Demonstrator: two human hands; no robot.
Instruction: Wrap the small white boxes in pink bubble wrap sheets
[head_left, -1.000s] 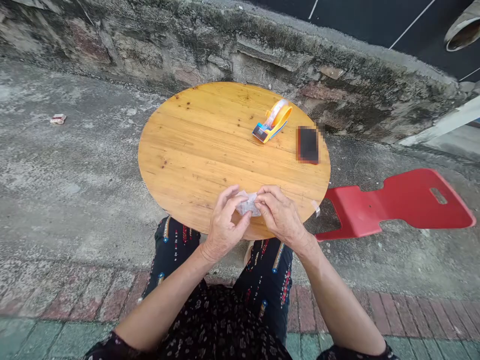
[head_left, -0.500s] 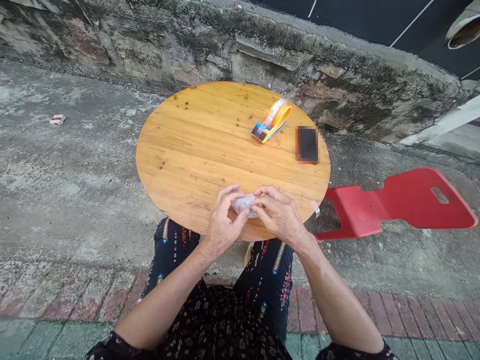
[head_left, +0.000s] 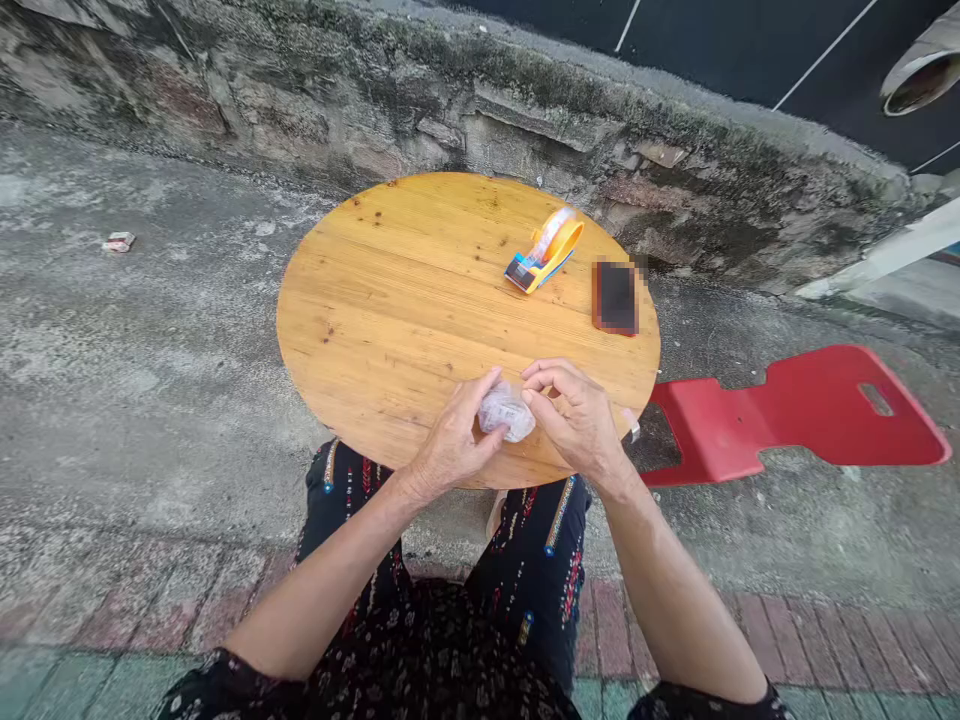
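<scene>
A small crumpled bundle of clear plastic (head_left: 507, 411) is at the near side of the round wooden table (head_left: 397, 300). My left hand (head_left: 454, 430) grips it from the left, thumb in front and fingers behind. At its upper right, my right hand (head_left: 576, 415) has thumb and index finger pinched together. Whatever lies between those fingertips is too small to make out. What the plastic contains cannot be told.
A yellow and blue tape dispenser (head_left: 546, 250) stands toward the table's far right, beside a blurred dark rectangular object (head_left: 616, 298). A strip of tape (head_left: 631, 424) hangs from the right edge. A red chair (head_left: 739, 420) stands right; a stone wall (head_left: 360, 110) runs behind.
The bundle has turned and shows more of its surface. My left hand has shifted slightly right with it, and my right fingers have lifted from its front to its upper right edge.
</scene>
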